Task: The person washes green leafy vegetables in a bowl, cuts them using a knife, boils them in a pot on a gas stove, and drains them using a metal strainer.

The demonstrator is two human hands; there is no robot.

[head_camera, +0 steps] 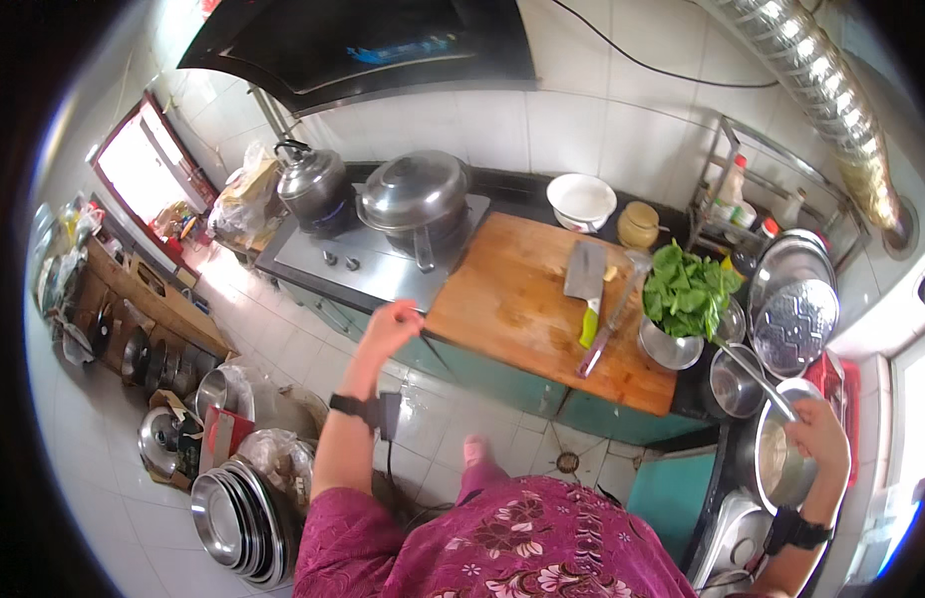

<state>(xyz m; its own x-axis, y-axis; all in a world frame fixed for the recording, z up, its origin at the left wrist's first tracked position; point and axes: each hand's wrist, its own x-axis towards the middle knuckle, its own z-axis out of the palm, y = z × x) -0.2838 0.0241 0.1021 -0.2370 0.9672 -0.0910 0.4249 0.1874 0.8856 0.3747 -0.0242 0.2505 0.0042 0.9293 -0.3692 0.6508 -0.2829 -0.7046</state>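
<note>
My right hand [814, 430] grips the metal handle of a utensil [758, 377], whose far end reaches the green leafy vegetables [687, 288] heaped above a steel bowl [670, 351]. Near the front left corner of the wooden cutting board [500, 299], my left hand [394, 325] is raised with its fingers curled around a thin dark item; what it is cannot be told. A cleaver [586, 269] with a green handle lies on the board beside small pale pieces [610, 273] and a long tool [608, 329] with a reddish handle.
A lidded steel pot [418, 194] and a kettle [313, 187] stand on the gas stove [350, 261]. Behind the board are a white bowl [582, 198] and a jar [638, 224]. Steel bowls [735, 381] and a large basin [773, 456] stand at the right; stacked basins [238, 523] are on the floor.
</note>
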